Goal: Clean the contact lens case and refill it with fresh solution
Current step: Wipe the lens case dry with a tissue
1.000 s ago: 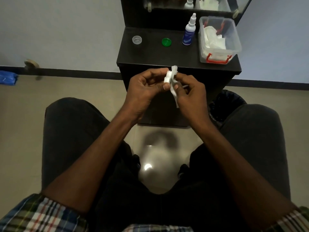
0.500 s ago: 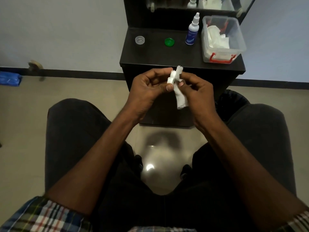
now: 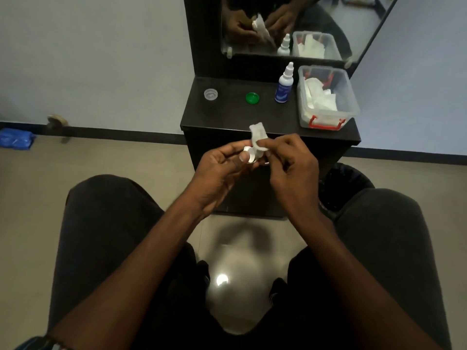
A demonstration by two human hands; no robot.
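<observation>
My left hand [image 3: 222, 168] pinches the white contact lens case [image 3: 249, 155] between thumb and fingers, in front of the dark cabinet. My right hand [image 3: 293, 162] pinches a white tissue [image 3: 258, 137] and presses it against the case; the tissue's top sticks up above my fingers. On the cabinet top [image 3: 227, 114] a green cap [image 3: 252, 98] lies in the middle and a clear cap [image 3: 211, 94] lies to its left. The solution bottle [image 3: 284, 84], white with a blue label, stands upright to the right of the green cap.
A clear plastic box [image 3: 328, 114] with red latches holds white tissues at the cabinet's right end. A mirror [image 3: 303, 26] stands behind it. A black bin [image 3: 346, 183] sits by my right knee. Something blue [image 3: 16, 138] lies on the floor at far left.
The tissue has shifted upward: it hung below my fingers before and now stands above them. The camera has tilted up, showing more of the mirror.
</observation>
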